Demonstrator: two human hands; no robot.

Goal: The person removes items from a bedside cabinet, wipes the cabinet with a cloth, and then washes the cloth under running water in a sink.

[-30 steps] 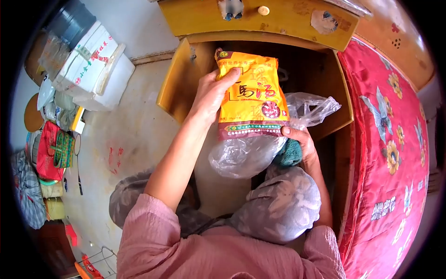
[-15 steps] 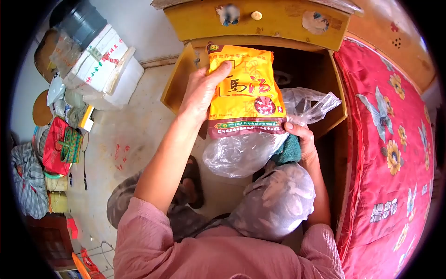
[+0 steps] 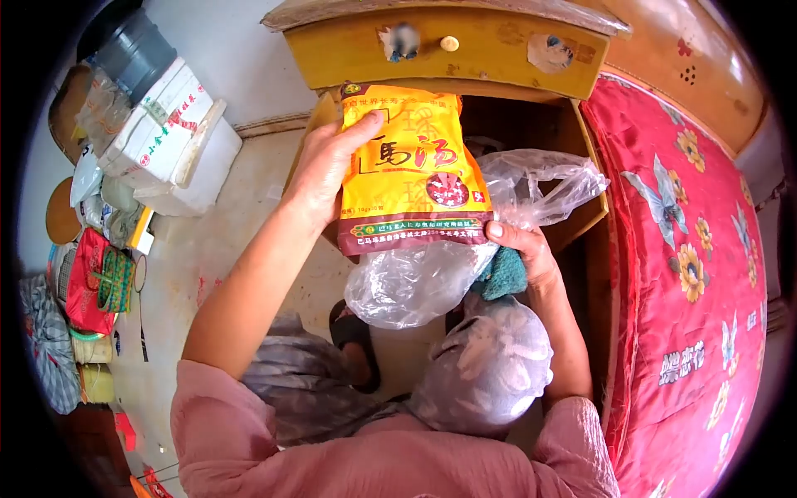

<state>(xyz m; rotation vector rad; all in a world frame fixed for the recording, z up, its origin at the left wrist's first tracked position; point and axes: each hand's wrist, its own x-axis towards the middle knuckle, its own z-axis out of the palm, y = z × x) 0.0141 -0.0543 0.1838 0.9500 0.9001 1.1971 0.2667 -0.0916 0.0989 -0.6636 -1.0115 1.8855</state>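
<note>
A yellow packet (image 3: 415, 158) with a maroon lower band and Chinese lettering is held up, face toward me. My left hand (image 3: 328, 162) is closed on its left edge, thumb across the front. At the lower right corner, my right hand (image 3: 527, 249) is closed with its thumb on the packet's edge; its other fingers are mostly hidden. A clear plastic bag (image 3: 407, 290) hangs behind and below the packet, its crumpled end spreading out to the right. Dark green knitted cloth (image 3: 502, 274) lies just under my right hand, beside my raised knee.
Ahead stands a yellow wooden cabinet (image 3: 498, 50) with a knobbed drawer above an open compartment. A red floral bedcover (image 3: 681, 249) borders the right. White foam boxes (image 3: 178, 133), a red bag (image 3: 91, 282) and other household items line the left wall.
The packet and both hands have shifted slightly left and a little down in view, as has the cabinet. My left knee has moved inward. Both hands keep their hold.
</note>
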